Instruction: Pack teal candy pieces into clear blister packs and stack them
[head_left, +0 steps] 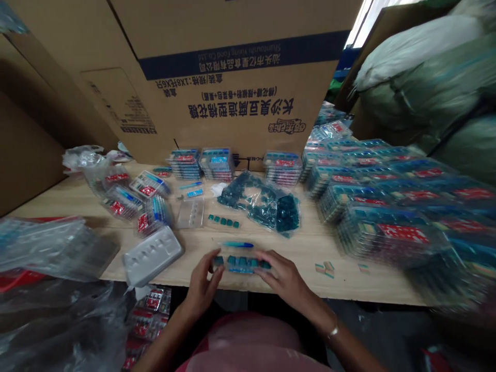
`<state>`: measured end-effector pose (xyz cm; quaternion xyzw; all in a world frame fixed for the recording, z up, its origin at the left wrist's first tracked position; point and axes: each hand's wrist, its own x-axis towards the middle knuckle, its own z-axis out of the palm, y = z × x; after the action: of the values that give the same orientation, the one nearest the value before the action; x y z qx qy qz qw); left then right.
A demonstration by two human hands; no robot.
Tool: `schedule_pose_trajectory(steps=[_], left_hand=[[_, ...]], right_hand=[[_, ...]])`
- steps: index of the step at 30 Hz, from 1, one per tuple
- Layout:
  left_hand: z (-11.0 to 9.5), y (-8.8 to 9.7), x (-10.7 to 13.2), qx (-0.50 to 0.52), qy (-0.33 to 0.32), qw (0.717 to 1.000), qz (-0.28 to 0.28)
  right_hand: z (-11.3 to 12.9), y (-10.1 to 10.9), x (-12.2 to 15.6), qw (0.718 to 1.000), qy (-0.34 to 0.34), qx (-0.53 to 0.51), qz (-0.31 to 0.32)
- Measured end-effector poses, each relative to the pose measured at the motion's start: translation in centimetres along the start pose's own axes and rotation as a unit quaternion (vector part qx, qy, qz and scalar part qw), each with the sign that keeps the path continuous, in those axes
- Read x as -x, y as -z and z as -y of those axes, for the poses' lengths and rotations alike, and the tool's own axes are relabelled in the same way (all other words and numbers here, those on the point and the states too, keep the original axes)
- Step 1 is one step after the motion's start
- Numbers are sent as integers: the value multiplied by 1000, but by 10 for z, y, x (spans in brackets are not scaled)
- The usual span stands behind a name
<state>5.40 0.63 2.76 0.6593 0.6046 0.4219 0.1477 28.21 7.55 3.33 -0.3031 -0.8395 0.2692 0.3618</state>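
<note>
Just small teal blocks (248, 263), clear plastic pkg (239, 270)

This is a packing workshop: a wooden workbench (310, 266) runs under my left hand (203, 281) and right hand (281, 274), blister-pack stacks (372, 206) crowd rightward, a printed carton (240, 67) stands ahead, bulging sacks (422, 82) beyond.

A pink top (248, 343) (dusty, soft-looking) is worn, with a thin silver bracelet (332, 331) on the right wrist (323, 321).
</note>
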Motion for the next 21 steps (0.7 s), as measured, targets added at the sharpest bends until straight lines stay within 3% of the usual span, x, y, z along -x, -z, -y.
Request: schedule_pose_trajectory(steps=[3,6,9,14,19,21], left_hand=[[22,-9,-27,-51,136,989,0],[46,-20,-42,-131,171,976,-5],[58,-23,-37,-132,147,980,5],[66,-21,-23,-117,94,989,8],[78,-40,-28,-90,29,995,-15],[79,-49,-22,-92,8,995,-23]], right_hand=[[-32,-27,-22,989,-136,-52,-15],[-58,-47,-33,985,-160,-16,-54],[-61,-54,-33,991,-128,17,-38],[-31,-47,-30,985,-127,110,30],[-6,-31,-33,968,1,191,162],[-1,-25,-27,956,23,218,193]])
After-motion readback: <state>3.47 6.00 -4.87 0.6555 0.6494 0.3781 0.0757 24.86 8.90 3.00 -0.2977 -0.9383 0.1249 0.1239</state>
